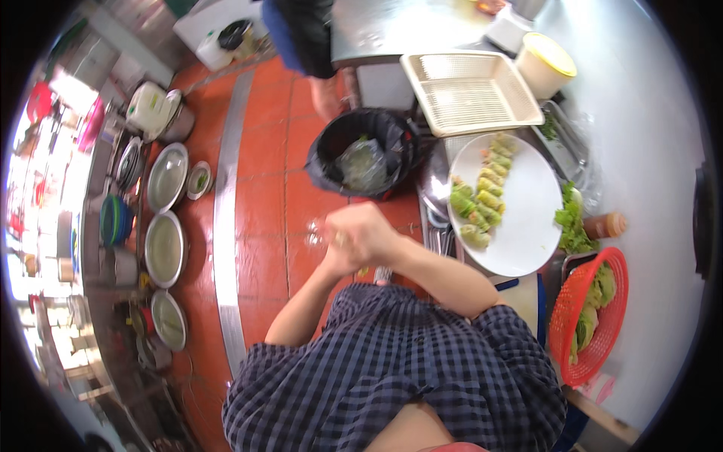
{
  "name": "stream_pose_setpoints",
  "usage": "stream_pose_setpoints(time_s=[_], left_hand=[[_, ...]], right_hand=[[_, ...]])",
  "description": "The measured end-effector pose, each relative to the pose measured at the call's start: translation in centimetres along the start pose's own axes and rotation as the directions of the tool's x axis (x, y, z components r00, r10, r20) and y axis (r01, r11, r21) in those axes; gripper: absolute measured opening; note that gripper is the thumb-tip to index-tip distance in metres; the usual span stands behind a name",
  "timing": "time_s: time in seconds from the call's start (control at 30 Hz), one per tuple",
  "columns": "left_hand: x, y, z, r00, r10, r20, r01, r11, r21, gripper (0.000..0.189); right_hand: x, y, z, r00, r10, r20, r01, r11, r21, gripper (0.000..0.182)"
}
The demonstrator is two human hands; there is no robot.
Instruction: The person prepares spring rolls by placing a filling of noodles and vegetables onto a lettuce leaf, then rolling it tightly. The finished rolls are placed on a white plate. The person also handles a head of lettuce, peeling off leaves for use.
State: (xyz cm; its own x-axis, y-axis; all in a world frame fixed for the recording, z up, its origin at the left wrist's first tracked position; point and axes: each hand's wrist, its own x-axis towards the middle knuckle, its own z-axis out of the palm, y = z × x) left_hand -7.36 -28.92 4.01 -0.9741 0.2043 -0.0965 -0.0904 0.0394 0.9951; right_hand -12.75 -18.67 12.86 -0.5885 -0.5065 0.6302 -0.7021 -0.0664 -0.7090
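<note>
My right hand [370, 226] is pressed together with my left hand [340, 261] in front of my body, over the tiled floor. A small yellowish-brown patch shows between the fingers, too blurred to name. Whatever the palms enclose is hidden. Just beyond the hands stands a bin [322, 175] lined with a black bag, with a clear plastic bag [364, 164] inside. To the right, a large white plate [528, 226] bears several green leaf-wrapped rolls [490, 183] in two rows.
A cream plastic basket tray [469, 116], a yellow-lidded tub [545, 65], lettuce [573, 220], a sauce bottle [604, 226] and a red colander [621, 316] of leaves line the right-hand counter [638, 186]. Metal basins [165, 248] stand left. Another person's leg [325, 96] is beyond the bin.
</note>
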Motion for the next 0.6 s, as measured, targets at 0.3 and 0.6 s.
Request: stream_pose_setpoints(time_s=[0.3,0.6], left_hand=[[0.4,2.6,-2.5,0.912,0.245,-0.329,-0.226,0.969,0.094,0.026],[-0.3,-0.2,-2.8,0.924,0.187,-0.334,-0.091,0.955,0.284,0.027]], right_hand=[[1.5,3.2,1.6,0.959,0.204,0.197,-0.27,0.873,0.407,0.033],[0.3,3.5,1.7,0.884,0.281,0.373,-0.387,0.888,0.248,0.019]])
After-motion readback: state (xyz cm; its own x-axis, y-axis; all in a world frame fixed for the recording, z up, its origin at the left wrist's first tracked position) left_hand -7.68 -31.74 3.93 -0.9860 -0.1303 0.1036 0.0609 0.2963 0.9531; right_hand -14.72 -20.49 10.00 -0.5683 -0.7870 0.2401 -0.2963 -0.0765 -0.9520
